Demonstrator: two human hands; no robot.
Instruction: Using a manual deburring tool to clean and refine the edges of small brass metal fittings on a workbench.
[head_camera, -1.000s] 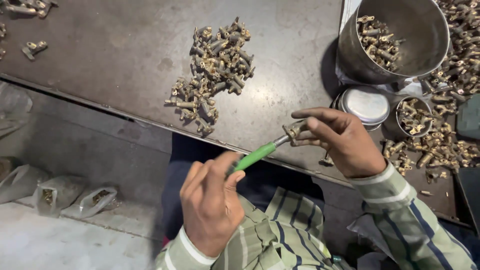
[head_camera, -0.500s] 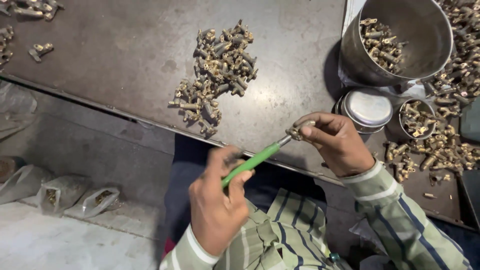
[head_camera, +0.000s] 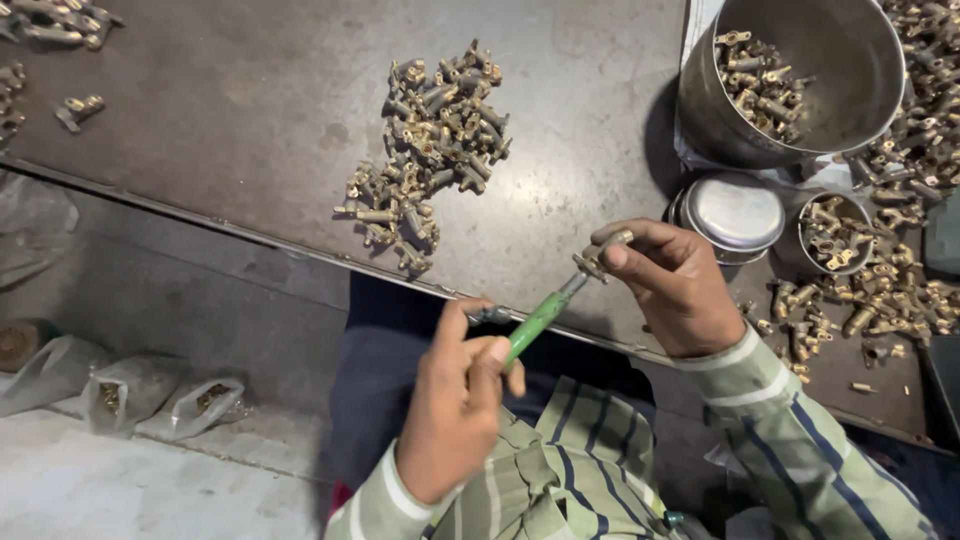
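Fingers of the right hand pinch a small brass fitting between thumb and forefinger, holding it just above the near edge of the metal table. Fingers of the left hand wrap closed around the green handle of a screwdriver, whose short metal shaft angles up and to the right until its tip meets the fitting. The fitting is a stubby, dull-gold piece with a cross arm, mostly covered by the fingertips. Both wrists show striped green sleeves.

Beyond the hands, a loose pile of similar brass fittings lies on the dark, scuffed tabletop, well apart from the tool. To the right stands a large steel pot with more fittings in its bottom; just below it sit a round steel lid and a small steel cup filled with fittings. Further fittings are scattered around the cup and along the table's right side. On the floor at lower left lie clear plastic bags holding small parts.
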